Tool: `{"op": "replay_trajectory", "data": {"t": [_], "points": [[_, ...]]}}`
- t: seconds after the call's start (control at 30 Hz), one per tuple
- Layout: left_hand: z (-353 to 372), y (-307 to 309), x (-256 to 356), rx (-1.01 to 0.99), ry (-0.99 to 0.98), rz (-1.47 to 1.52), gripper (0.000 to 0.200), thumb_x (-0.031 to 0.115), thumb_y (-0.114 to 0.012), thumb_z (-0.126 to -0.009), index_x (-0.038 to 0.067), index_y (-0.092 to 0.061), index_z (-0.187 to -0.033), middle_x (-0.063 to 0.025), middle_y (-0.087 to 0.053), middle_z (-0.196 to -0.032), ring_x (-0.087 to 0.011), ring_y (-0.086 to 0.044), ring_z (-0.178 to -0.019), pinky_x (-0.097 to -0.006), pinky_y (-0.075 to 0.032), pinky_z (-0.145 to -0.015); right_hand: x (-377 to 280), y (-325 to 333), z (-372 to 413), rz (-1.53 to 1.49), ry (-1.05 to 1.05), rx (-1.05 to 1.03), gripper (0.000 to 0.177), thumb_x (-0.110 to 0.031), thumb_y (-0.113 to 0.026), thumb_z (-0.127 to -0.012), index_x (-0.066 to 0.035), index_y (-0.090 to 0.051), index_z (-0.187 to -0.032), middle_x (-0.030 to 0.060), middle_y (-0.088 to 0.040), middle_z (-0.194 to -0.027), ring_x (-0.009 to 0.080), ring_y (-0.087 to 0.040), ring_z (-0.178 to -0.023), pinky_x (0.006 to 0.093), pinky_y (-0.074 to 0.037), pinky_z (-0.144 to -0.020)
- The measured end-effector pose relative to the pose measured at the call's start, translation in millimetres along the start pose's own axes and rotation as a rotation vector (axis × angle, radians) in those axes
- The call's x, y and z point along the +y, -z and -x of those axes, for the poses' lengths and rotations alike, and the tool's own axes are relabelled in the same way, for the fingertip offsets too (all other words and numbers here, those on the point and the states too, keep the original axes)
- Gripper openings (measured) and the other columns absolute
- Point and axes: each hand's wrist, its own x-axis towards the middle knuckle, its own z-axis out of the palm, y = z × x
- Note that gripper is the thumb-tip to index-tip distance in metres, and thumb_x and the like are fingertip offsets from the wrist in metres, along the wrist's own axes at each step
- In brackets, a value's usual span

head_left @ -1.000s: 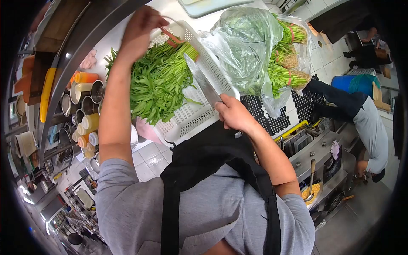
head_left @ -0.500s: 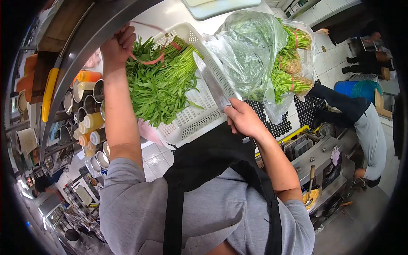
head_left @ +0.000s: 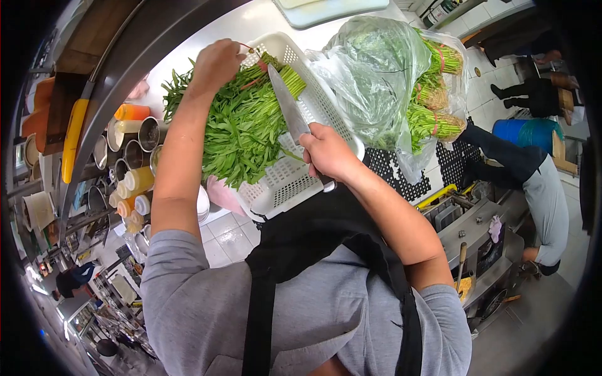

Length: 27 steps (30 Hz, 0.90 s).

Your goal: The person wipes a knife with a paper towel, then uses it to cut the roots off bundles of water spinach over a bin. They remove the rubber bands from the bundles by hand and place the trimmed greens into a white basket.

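as left hand (head_left: 216, 62) pinches greens (head_left: 241, 131), steel knife (head_left: 285, 103) tapers

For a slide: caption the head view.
A knife in right hand above greens in white basket; left hand atop them.

A commercial kitchen is indicated. A long stainless-steel bench (head_left: 244, 25) is lined along its left edge with round steel pots (head_left: 145, 133) and orange and yellow squeeze bottles (head_left: 133, 180). Produce is kept in bulk: a white perforated plastic basket (head_left: 285, 178) heaped with loose leafy greens (head_left: 241, 131), and a clear plastic bag of banded bunches (head_left: 376, 75). Black perforated rubber mats (head_left: 389, 169) are laid on the white-tiled floor (head_left: 226, 238) beside a steel cooking range (head_left: 476, 219).
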Motion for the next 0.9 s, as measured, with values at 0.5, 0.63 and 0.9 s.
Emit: {"op": "replay_trajectory", "data": {"t": [0.5, 0.63, 0.9], "points": [[45, -20, 4, -0.301, 0.122, 0.074, 0.029, 0.029, -0.074, -0.101, 0.004, -0.08, -0.115, -0.0178, -0.077, -0.116, -0.0421, -0.075, -0.112, -0.0541, -0.059, -0.096, -22, -28, 7, -0.005, -0.05, 0.065, 0.027, -0.02, -0.055, -0.114, 0.007, -0.06, -0.113, 0.0123, -0.067, -0.08, 0.0219, -0.067, -0.052, 0.0401, -0.054, -0.05], [60, -27, 5, -0.286, 0.201, 0.126, 0.033, 0.028, -0.076, -0.099, 0.002, -0.08, -0.118, -0.0188, -0.079, -0.12, -0.0414, -0.075, -0.118, -0.0539, -0.059, -0.1, -33, -30, 11, -0.036, -0.083, 0.071, 0.031, -0.02, -0.055, -0.113, 0.01, -0.06, -0.113, 0.0161, -0.067, -0.079, 0.0257, -0.069, -0.054, 0.0436, -0.056, -0.053], [69, -35, -7, -0.171, 0.229, 0.274, 0.04, 0.023, -0.072, -0.098, 0.004, -0.08, -0.132, -0.0183, -0.079, -0.126, -0.0403, -0.074, -0.122, -0.0534, -0.059, -0.104, -27, -38, 2, -0.076, -0.058, 0.087, 0.03, -0.019, -0.056, -0.112, 0.01, -0.061, -0.115, 0.0161, -0.067, -0.08, 0.0262, -0.068, -0.053, 0.0437, -0.054, -0.053]]}}
